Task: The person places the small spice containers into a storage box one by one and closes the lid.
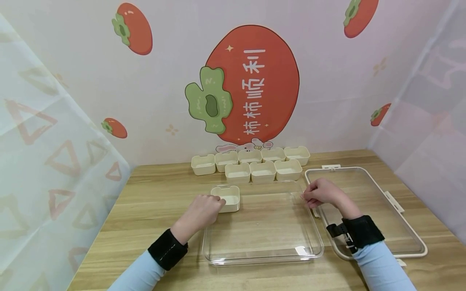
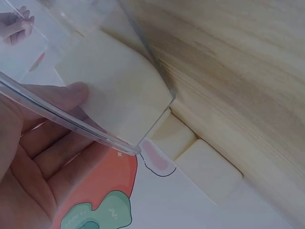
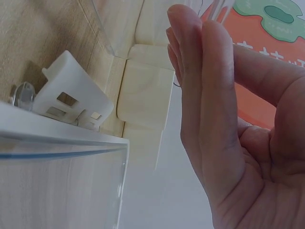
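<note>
A cream small container (image 1: 230,204) stands at the back left corner of a large clear plastic box (image 1: 263,258). My left hand (image 1: 202,211) reaches over the box's left rim and pinches this container at its left side. In the left wrist view the thumb (image 2: 76,95) lies against the container, seen through the clear wall. At the box's right side, toward the back, my right hand (image 1: 322,192) pinches the rim. Its fingertips (image 3: 217,38) meet the clear edge in the right wrist view. The inside of the box holds only that container.
Several more cream containers (image 1: 237,173) stand in two rows behind the box, against the printed backdrop. To the right, a clear lid (image 1: 367,210) with a white frame and white latches (image 3: 71,95) lies flat on the wooden table (image 1: 145,210).
</note>
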Demonstrator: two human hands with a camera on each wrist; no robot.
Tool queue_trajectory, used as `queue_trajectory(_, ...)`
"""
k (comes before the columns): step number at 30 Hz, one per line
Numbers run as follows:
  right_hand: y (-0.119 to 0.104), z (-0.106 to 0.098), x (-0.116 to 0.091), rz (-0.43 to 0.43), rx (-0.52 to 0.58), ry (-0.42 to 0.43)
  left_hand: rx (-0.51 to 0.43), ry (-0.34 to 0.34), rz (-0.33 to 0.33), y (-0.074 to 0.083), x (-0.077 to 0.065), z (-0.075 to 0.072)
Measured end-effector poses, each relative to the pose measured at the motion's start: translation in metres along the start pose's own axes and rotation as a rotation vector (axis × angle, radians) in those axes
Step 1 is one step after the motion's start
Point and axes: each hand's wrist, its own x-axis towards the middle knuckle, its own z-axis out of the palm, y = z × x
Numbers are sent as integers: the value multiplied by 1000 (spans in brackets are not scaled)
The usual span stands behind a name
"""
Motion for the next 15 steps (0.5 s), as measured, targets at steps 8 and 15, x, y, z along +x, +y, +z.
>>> queue_trajectory(8,1,0,0,-4,-1,-2,-65,26,-32,0,5,-8)
queue_trajectory(15,-1,1,-1,-1,-8,7,-115,138,-51,-6,15,-16)
